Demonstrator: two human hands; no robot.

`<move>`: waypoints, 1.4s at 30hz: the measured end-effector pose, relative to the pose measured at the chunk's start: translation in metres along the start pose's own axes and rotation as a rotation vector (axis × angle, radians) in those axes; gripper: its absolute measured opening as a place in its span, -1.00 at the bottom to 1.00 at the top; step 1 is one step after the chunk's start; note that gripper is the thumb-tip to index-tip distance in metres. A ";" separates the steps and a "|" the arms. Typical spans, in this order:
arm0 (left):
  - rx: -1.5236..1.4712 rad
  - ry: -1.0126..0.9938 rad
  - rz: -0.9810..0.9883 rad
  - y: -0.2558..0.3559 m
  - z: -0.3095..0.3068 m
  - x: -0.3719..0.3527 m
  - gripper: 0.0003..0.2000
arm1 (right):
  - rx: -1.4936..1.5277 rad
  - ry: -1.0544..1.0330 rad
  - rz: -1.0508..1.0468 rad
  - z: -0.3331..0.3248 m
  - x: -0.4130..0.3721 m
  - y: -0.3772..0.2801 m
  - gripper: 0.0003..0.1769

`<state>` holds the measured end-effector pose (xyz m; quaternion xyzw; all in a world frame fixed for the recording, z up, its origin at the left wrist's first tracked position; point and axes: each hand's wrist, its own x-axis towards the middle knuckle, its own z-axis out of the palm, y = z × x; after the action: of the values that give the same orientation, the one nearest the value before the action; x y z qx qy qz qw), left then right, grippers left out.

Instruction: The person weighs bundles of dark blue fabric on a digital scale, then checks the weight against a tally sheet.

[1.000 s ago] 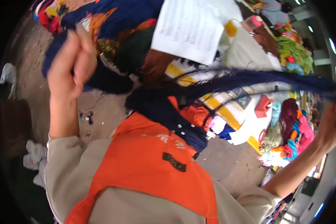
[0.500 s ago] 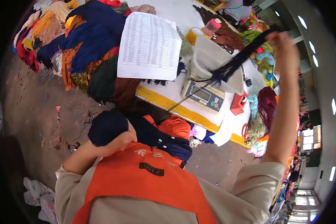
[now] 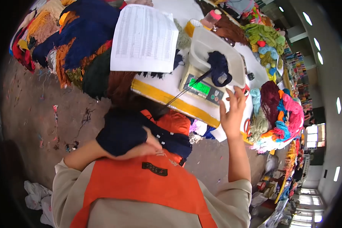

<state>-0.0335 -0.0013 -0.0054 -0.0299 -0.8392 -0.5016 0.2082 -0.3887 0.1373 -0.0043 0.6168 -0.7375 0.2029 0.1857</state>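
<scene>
A bundle of navy yarn [image 3: 119,131] lies over my left hand [image 3: 140,150], whose fingers curl against it in front of my orange apron [image 3: 129,178]. Slightly blurred, my right hand [image 3: 233,112] is open and holds nothing, with fingers apart beside the front of a digital scale [image 3: 215,95]. Its display glows green. In the scale's white tray [image 3: 201,43] sits a small dark navy yarn hank [image 3: 218,66]. Dark strands [image 3: 180,94] run from this hank over the scale and the table's yellow edge, down toward the yarn at my lap.
A printed sheet [image 3: 144,40] rests on yarn at the table's left. Piled yarn hanks [image 3: 89,34] hang over that side. Behind the tray are a pink-capped bottle [image 3: 212,18] and a yellow tape roll [image 3: 192,26]. Coloured yarn [image 3: 269,97] lies at the right.
My right hand has come down from high on the right and let go of the dark hank, now in the tray. The scale display has lit green. The navy bundle on my left hand has shifted right.
</scene>
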 end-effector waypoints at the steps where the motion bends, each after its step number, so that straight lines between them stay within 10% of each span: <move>1: 0.106 0.074 0.066 -0.014 0.008 0.001 -0.87 | 0.043 0.023 0.016 -0.003 -0.003 -0.002 -0.51; 3: -0.593 0.045 -0.580 -0.039 0.012 0.001 -0.70 | 0.089 0.046 0.073 -0.008 -0.009 -0.006 -0.54; 5: -0.680 0.379 -0.813 -0.088 0.034 -0.001 -0.63 | 0.134 0.078 0.077 -0.010 -0.012 -0.006 -0.55; 10: -0.544 0.106 -1.164 -0.183 0.065 -0.001 -0.32 | 0.173 0.102 0.089 -0.012 -0.014 -0.010 -0.57; 13: -0.926 0.172 -0.659 -0.158 0.068 0.010 -0.56 | 0.190 0.111 0.110 -0.011 -0.015 -0.009 -0.58; 23: -0.848 0.179 -0.365 -0.096 0.016 -0.046 -0.48 | 0.104 0.106 0.118 0.004 -0.005 -0.005 -0.55; 31: -0.805 0.190 -0.330 -0.075 0.015 -0.048 -0.51 | -0.107 0.063 0.113 0.038 0.024 -0.005 -0.38; 42: -1.050 0.174 -0.310 -0.071 0.005 -0.080 -0.81 | -0.043 0.127 0.135 0.029 0.052 0.026 -0.70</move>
<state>0.0195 -0.0200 -0.0968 0.0358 -0.4505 -0.8780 0.1576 -0.4242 0.0822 -0.0036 0.5475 -0.7683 0.2377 0.2312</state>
